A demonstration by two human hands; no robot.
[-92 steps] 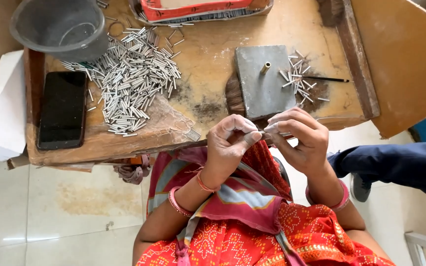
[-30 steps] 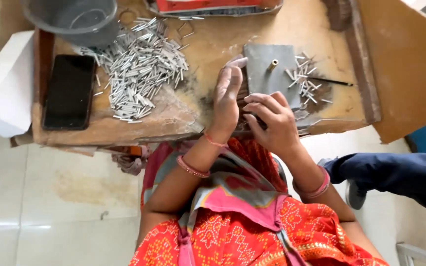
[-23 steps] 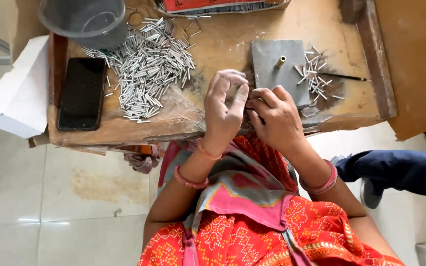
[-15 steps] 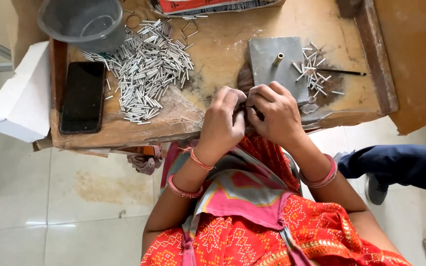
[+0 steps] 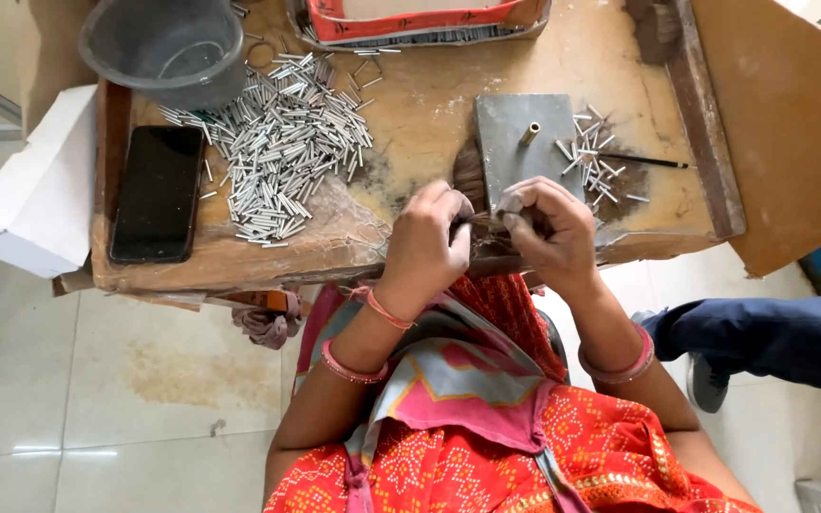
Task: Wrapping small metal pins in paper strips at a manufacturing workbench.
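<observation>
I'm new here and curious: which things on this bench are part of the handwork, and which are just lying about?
In use: left hand, right hand, dark bristle tuft, grey plate, small tube pile.
Lying about: phone, grey bowl, white box.

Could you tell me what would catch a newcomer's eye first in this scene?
First, the big heap of small metal tubes spread over the left of the worn wooden table, between a black phone and a grey bowl. Then the left hand and right hand, pinched together at the near edge.
</observation>
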